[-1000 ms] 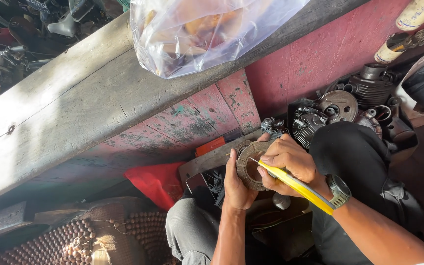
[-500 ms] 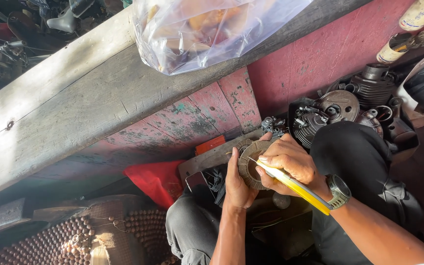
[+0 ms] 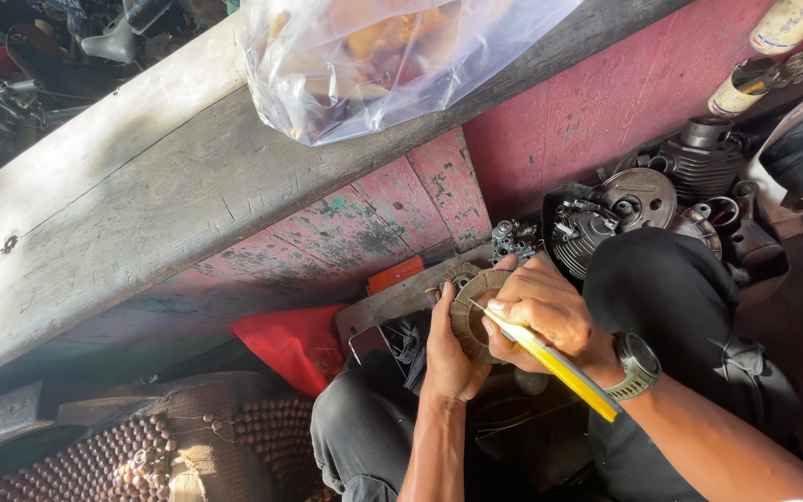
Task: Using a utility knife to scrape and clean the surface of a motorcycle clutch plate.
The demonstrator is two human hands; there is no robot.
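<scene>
Over the lap, beside the grey wooden bench [image 3: 141, 232]: one toothed ring-shaped disc [image 3: 472, 314], edge pinched by left hand [image 3: 448, 349], fingers curled shut on rim; right hand [image 3: 541, 311] closed around one yellow-handled tool [image 3: 550, 358], tip against disc face.

Could slip: tip skating off the worn face toward the left thumb, likely from a thin rim grip. Counted: one wristwatch [image 3: 638, 364], one clear plastic bag [image 3: 374, 56], one red cloth [image 3: 295, 342], several engine parts [image 3: 643, 200].

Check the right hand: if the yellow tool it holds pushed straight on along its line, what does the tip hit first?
Likely the round ring-shaped disc held by the left hand; the right hand aims the yellow tool up-left, tip already at its face.
</scene>
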